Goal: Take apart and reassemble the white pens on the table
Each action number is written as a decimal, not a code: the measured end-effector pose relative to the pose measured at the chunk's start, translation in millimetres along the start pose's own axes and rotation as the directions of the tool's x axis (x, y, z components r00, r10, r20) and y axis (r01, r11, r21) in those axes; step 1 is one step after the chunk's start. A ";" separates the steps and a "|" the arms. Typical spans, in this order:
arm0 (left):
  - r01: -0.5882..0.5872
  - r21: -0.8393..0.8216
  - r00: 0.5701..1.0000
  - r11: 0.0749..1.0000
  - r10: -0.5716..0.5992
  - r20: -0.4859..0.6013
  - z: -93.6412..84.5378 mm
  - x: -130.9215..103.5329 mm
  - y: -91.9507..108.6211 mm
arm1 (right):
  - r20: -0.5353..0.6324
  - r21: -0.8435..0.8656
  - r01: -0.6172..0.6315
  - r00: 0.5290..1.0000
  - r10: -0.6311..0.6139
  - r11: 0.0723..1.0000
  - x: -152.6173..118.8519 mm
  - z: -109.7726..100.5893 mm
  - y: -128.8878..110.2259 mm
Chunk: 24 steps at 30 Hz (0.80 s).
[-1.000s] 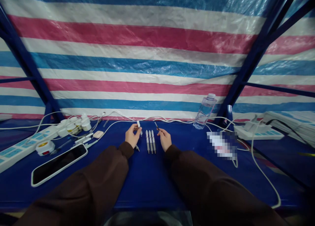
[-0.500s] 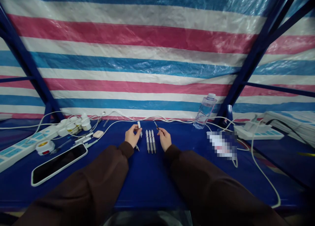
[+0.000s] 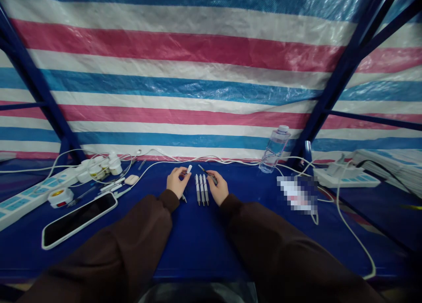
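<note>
Head camera showed my left grip (image 3: 177, 182) pinching a white piece (image 3: 189, 169) and my right grip (image 3: 218, 188) a slim dark rod (image 3: 212, 178), tip exposed seemingly for clear sight, while three pens (image 3: 202, 190) lay neatly parallel between them on the table (image 3: 191, 241), perhaps for order.

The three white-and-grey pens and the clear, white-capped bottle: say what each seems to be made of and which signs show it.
The three white-and-grey pens: probably smooth plastic, given their even, pale colouring; any metal parts are too small to tell. The clear, white-capped bottle: likely glossy plastic, being see-through, though glass is possible.
</note>
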<state>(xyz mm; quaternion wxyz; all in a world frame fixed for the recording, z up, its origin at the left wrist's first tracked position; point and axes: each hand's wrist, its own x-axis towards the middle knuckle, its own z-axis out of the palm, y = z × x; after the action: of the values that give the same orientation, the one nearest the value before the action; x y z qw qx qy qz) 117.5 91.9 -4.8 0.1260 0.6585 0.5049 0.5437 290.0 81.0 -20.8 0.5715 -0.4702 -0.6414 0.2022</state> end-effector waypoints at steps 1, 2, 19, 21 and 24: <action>-0.015 0.026 1.000 1.000 0.015 0.007 -1.0 -0.1 1.4 | 0.002 -0.015 0.010 1.000 -0.010 1.000 -0.5 -0.7 -1.6; -0.027 0.045 1.000 0.999 0.027 0.014 -2.0 -0.3 3.1 | 0.006 -0.038 0.024 1.000 -0.023 0.999 -0.9 -1.3 -3.0; -0.153 0.481 0.987 0.863 0.159 0.029 -6.7 -5.4 11.7 | 0.105 -0.341 0.191 0.981 -0.165 0.920 -3.3 -7.9 -17.6; -0.147 0.491 0.987 0.858 0.159 0.018 -6.9 -5.2 12.6 | 0.087 -0.359 0.181 0.983 -0.160 0.916 -3.0 -7.9 -16.9; -0.141 0.500 0.988 0.855 0.156 0.011 -7.1 -4.9 13.2 | 0.101 -0.394 0.181 0.983 -0.153 0.901 -3.2 -7.6 -16.4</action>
<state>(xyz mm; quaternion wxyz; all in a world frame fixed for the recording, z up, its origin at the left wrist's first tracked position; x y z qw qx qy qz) 119.0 79.2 4.4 -0.0982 0.6973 0.5776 0.4128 290.7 68.5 -7.5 0.4560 -0.5138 -0.7259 0.0324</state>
